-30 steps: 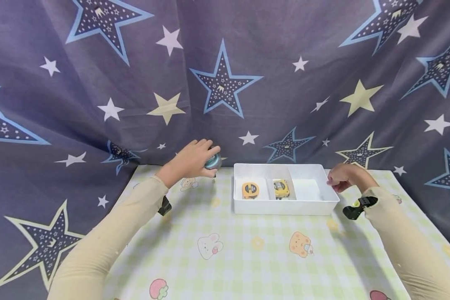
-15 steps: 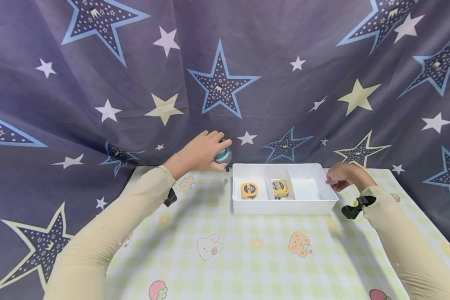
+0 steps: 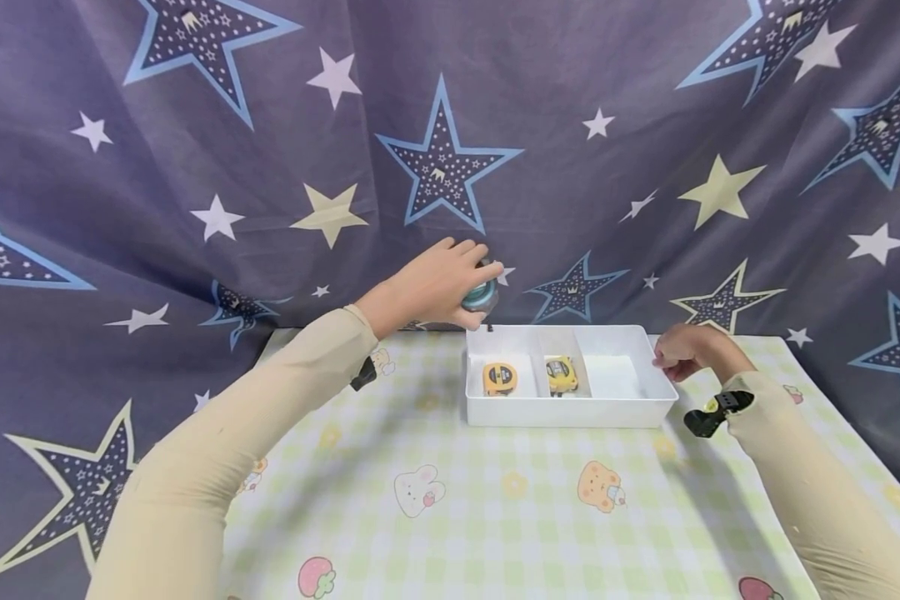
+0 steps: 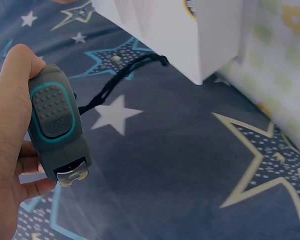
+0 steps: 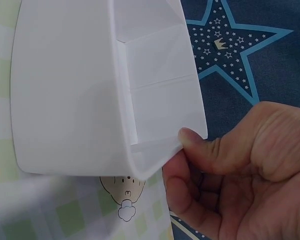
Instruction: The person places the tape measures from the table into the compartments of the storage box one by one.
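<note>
Left hand (image 3: 431, 287), gripping one teal tape (image 3: 481, 293), has risen toward the tray (image 3: 570, 412); right hand (image 3: 686, 352) pinches its rim; two yellow tapes (image 3: 500, 379) inside.

3 tape measures total: 2 yellow ones, the left yellow tape measure (image 3: 500, 378) and the right yellow tape measure (image 3: 561, 374), each in its own compartment of the tray, plus 1 grey-teal tape measure (image 3: 481, 294) w/ 1 black wrist cord. 1 white tray (image 3: 570, 413) w/ 3 compartments, so 2 filled & 1 bare; 2 hands in view, the left hand (image 3: 427, 287) and the right hand (image 3: 690, 351), w/ 2 beige sleeves. 1 checked tablecloth (image 3: 510, 500) & 1 star-print backdrop (image 3: 270, 125) round it off.
</note>
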A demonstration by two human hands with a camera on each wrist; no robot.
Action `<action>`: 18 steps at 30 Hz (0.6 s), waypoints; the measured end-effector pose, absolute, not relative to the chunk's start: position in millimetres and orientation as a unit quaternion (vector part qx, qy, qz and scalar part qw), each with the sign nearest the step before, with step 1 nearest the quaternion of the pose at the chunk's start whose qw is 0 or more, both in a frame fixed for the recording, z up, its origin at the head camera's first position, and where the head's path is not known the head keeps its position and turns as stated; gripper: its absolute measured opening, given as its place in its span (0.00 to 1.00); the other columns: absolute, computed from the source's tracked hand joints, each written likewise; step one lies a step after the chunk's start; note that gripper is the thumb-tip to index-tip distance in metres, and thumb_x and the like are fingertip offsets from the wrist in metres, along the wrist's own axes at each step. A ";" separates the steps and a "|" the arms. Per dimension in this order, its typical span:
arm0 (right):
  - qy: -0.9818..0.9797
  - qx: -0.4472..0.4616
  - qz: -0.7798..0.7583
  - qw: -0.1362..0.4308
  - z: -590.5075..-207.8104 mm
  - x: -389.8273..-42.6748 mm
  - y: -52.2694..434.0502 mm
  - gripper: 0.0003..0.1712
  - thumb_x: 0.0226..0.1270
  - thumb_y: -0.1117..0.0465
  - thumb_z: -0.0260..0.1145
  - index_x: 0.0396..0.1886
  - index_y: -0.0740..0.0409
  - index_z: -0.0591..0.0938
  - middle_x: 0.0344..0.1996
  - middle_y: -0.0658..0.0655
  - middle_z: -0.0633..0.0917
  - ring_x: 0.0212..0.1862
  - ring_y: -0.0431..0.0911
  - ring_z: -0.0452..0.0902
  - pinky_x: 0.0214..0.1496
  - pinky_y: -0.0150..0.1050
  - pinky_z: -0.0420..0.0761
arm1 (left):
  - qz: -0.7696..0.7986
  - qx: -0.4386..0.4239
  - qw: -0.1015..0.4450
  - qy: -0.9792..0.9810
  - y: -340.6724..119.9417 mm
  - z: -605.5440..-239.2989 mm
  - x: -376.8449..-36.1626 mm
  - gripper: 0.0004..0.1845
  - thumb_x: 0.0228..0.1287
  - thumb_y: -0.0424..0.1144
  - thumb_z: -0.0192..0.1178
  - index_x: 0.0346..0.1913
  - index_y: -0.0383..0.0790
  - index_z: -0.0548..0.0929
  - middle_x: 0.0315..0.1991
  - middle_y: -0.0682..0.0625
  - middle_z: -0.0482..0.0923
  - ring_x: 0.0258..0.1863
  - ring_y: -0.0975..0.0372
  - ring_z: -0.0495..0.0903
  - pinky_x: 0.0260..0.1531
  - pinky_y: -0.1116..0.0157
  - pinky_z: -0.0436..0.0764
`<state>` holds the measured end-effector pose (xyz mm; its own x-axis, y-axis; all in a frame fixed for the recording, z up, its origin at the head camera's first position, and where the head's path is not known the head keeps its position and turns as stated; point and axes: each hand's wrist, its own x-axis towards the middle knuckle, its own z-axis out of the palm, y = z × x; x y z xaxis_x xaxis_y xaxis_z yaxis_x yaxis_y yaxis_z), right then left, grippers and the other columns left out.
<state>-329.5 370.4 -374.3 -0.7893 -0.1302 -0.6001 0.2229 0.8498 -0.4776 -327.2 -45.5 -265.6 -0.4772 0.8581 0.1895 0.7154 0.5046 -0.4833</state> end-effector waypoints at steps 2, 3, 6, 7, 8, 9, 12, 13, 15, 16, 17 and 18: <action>0.906 0.025 -0.275 0.322 -374.0 -329.2 370.6 0.10 0.77 0.68 0.52 0.33 0.64 0.75 0.22 0.51 0.75 0.25 0.39 0.74 0.33 0.31 0.81 | 0.174 -0.470 0.208 -0.840 -38.0 -259.8 -325.4 0.38 0.62 0.64 0.57 0.71 0.47 0.71 0.58 0.41 0.76 0.56 0.49 0.77 0.55 0.50 0.77; 0.906 0.025 -0.275 0.322 -374.0 -329.1 370.7 0.10 0.77 0.69 0.52 0.33 0.65 0.75 0.23 0.51 0.75 0.25 0.39 0.74 0.33 0.31 0.82 | 0.175 -0.470 0.207 -0.840 -34.3 -257.2 -324.5 0.38 0.62 0.64 0.57 0.71 0.47 0.70 0.59 0.41 0.76 0.57 0.49 0.77 0.56 0.50 0.77; 0.906 0.023 -0.275 0.321 -373.7 -329.0 370.8 0.09 0.77 0.69 0.52 0.33 0.65 0.75 0.23 0.51 0.75 0.25 0.39 0.74 0.33 0.31 0.82 | 0.176 -0.475 0.201 -0.839 -23.1 -250.0 -321.0 0.38 0.62 0.64 0.56 0.71 0.47 0.70 0.60 0.41 0.75 0.57 0.49 0.76 0.58 0.50 0.77; 0.906 0.022 -0.272 0.322 -373.6 -329.2 370.8 0.09 0.77 0.68 0.52 0.33 0.65 0.75 0.23 0.51 0.75 0.25 0.39 0.74 0.33 0.31 0.81 | 0.176 -0.477 0.199 -0.838 -19.3 -247.9 -319.8 0.38 0.62 0.64 0.56 0.71 0.47 0.69 0.60 0.41 0.75 0.58 0.49 0.76 0.59 0.50 0.77; 0.907 0.022 -0.271 0.322 -373.6 -329.4 370.7 0.09 0.77 0.68 0.53 0.33 0.65 0.75 0.23 0.51 0.75 0.25 0.39 0.74 0.33 0.31 0.81 | 0.177 -0.479 0.198 -0.837 -15.8 -246.0 -318.5 0.38 0.62 0.63 0.56 0.72 0.47 0.69 0.61 0.41 0.75 0.58 0.49 0.76 0.60 0.50 0.77; 0.907 0.021 -0.269 0.322 -373.5 -329.6 370.8 0.09 0.77 0.68 0.53 0.33 0.65 0.74 0.23 0.51 0.75 0.25 0.39 0.74 0.33 0.31 0.81 | 0.177 -0.481 0.196 -0.836 -12.2 -244.2 -317.4 0.38 0.62 0.63 0.57 0.72 0.47 0.69 0.61 0.41 0.75 0.58 0.49 0.75 0.60 0.50 0.77; 0.909 0.021 -0.265 0.321 -373.6 -330.1 370.9 0.09 0.77 0.68 0.53 0.34 0.65 0.74 0.24 0.52 0.75 0.26 0.39 0.74 0.33 0.31 0.81 | 0.177 -0.488 0.198 -0.831 -2.1 -240.2 -314.6 0.38 0.63 0.62 0.56 0.72 0.47 0.69 0.61 0.41 0.75 0.58 0.49 0.75 0.59 0.50 0.77; 0.909 0.022 -0.266 0.320 -373.7 -330.1 370.9 0.09 0.77 0.68 0.53 0.34 0.65 0.74 0.24 0.52 0.75 0.26 0.40 0.74 0.34 0.31 0.81 | 0.179 -0.489 0.199 -0.830 1.3 -238.9 -313.9 0.38 0.64 0.62 0.56 0.72 0.47 0.69 0.61 0.41 0.75 0.58 0.49 0.75 0.59 0.50 0.77; 0.909 0.022 -0.268 0.318 -374.1 -329.8 371.5 0.08 0.77 0.68 0.54 0.34 0.65 0.74 0.24 0.52 0.75 0.26 0.40 0.74 0.34 0.31 0.81 | 0.179 -0.494 0.204 -0.826 8.1 -236.8 -313.1 0.37 0.65 0.62 0.55 0.72 0.47 0.69 0.61 0.42 0.75 0.58 0.50 0.75 0.58 0.50 0.76; 0.909 0.023 -0.269 0.317 -374.1 -329.5 371.6 0.08 0.77 0.68 0.54 0.34 0.65 0.74 0.24 0.52 0.75 0.26 0.40 0.74 0.33 0.31 0.81 | 0.177 -0.496 0.207 -0.825 11.6 -235.8 -312.8 0.37 0.65 0.62 0.54 0.72 0.47 0.69 0.61 0.42 0.75 0.57 0.50 0.75 0.58 0.51 0.76; 0.909 0.023 -0.270 0.316 -374.3 -329.3 371.7 0.08 0.77 0.68 0.54 0.34 0.65 0.74 0.25 0.52 0.75 0.26 0.40 0.74 0.33 0.31 0.81 | 0.177 -0.498 0.211 -0.822 15.2 -234.5 -312.5 0.37 0.65 0.62 0.53 0.72 0.48 0.69 0.61 0.42 0.75 0.57 0.50 0.75 0.57 0.51 0.77; 0.909 0.023 -0.272 0.314 -374.6 -329.1 371.8 0.08 0.77 0.68 0.54 0.34 0.65 0.74 0.25 0.52 0.75 0.26 0.40 0.74 0.33 0.31 0.81 | 0.177 -0.501 0.214 -0.820 18.9 -233.0 -312.1 0.36 0.65 0.62 0.52 0.72 0.48 0.69 0.61 0.42 0.75 0.57 0.51 0.75 0.57 0.51 0.77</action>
<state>-329.1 371.8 -374.6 -0.8012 -0.1297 -0.5842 0.2127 0.8507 -0.4806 -312.1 18.9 -233.0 -0.4077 0.8965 0.1735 0.7456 0.4365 -0.5036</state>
